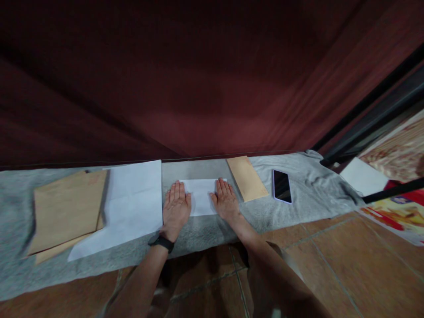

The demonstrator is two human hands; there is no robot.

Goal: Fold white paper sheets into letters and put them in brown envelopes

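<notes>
A dark red curtain (205, 88) of soft, creased cloth hangs beyond both hands and fills the upper view. Under the hands lies a grey, nubbly fabric mat (205, 229), a long strip spread over terracotta floor tiles (331, 256) with pale grout lines.

Left of the left hand (176, 204) lies a large, smooth white sheet (129, 207), its near corner reaching toward the tiles; further left, brown paper envelopes (68, 210), flat and rectangular, are stacked and overlap that sheet's edge. Whether anything is inside them cannot be told.

Between the hands sits a small white folded paper (200, 196), rectangular and crisp. The left hand lies flat, palm down, fingers together, at the paper's left edge; a black wristband (161, 243) circles its wrist. The right hand (226, 199) is likewise flat with fingers extended and close together, resting on the paper's right edge.

Just right of the right hand lies a narrow tan envelope (247, 178), angled; beyond it, a glossy black phone (282, 186) in a pale case, face up.
</notes>
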